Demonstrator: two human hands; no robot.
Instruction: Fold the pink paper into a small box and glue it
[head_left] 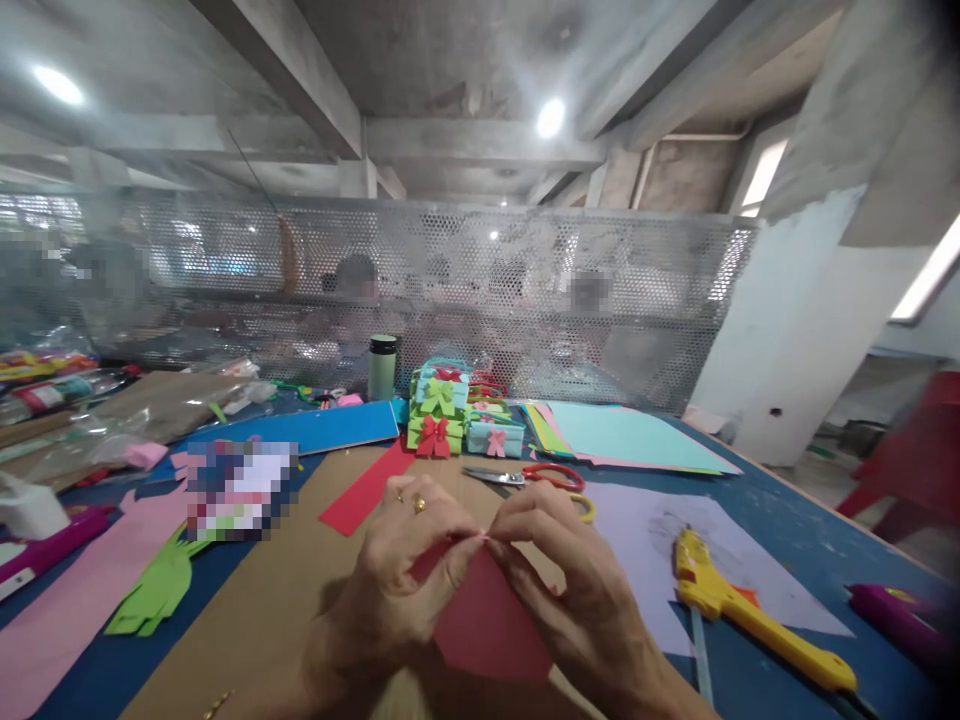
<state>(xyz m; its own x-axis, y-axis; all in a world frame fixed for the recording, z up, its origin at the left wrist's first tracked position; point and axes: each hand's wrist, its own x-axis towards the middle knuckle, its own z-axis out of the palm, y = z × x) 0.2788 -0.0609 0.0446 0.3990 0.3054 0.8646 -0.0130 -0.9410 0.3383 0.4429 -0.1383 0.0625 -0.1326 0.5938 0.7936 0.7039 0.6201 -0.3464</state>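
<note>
A sheet of dark red paper [491, 620] hangs between my two hands in the middle of the view. My left hand [412, 560], with a gold ring on one finger, pinches its top edge between thumb and fingers. Right beside it, my right hand [570, 560] grips the same edge, and the fingertips of both hands nearly meet. A small pinkish bit shows where they meet, too small to make out. Both hands are above a brown cardboard sheet [247, 600]. Just beyond the fingers lie red-handled scissors [555, 476] and a red paper strip [367, 490].
Small paper boxes with bows [439, 410] are stacked ahead, near a green tumbler [382, 368]. Coloured paper sheets [630, 437] lie at back right. A yellow glue gun [750, 610] rests on the right. Pink paper [82, 570] and green cut pieces [157, 590] lie left.
</note>
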